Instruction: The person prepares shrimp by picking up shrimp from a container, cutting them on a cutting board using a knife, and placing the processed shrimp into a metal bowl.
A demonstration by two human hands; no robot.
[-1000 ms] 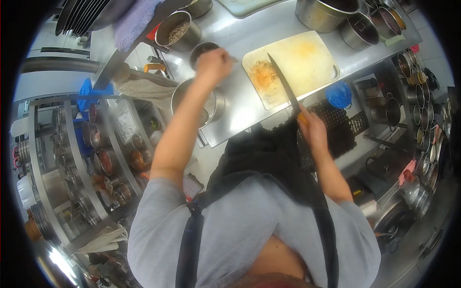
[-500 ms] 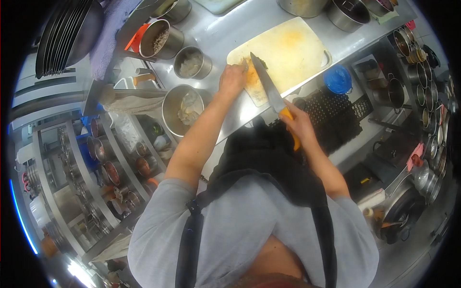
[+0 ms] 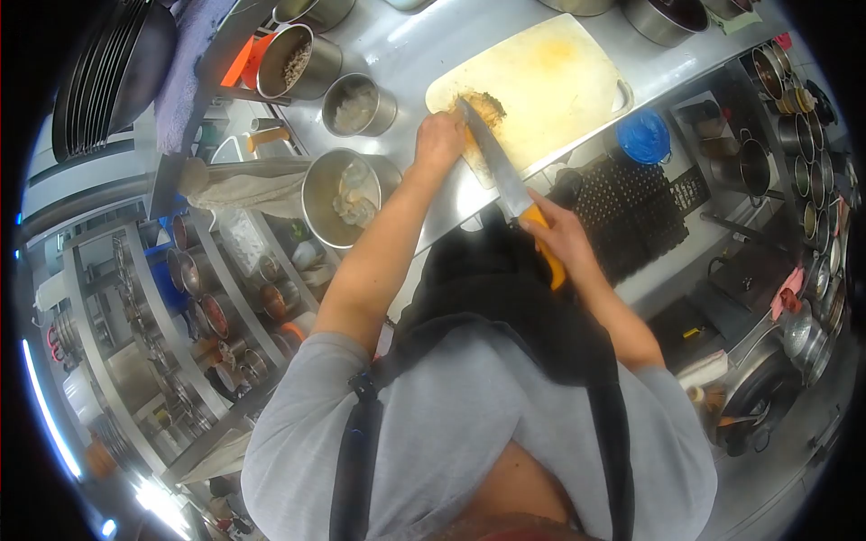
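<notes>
My right hand (image 3: 561,233) grips the orange handle of a large kitchen knife (image 3: 499,168). The blade slants up and left across a pale yellow cutting board (image 3: 564,99), its tip near the board's left end. Beside the tip, my left hand (image 3: 440,140) is closed with its fingers curled down at the board's edge; whatever they hold is hidden. A small heap of brownish-orange chopped food (image 3: 488,108) lies right of the blade, and orange stains mark the board around it.
Left of the board stand a steel pot of pale pieces (image 3: 358,110), a larger bowl with translucent pieces (image 3: 354,194) and a pot of small brownish bits (image 3: 298,68). A blue bucket (image 3: 643,135) is below the counter's front edge. Several pots line the back.
The knife tip has shifted slightly left and down, toward my left fingers. More of the chopped heap shows right of the blade. The whole view has shifted slightly.
</notes>
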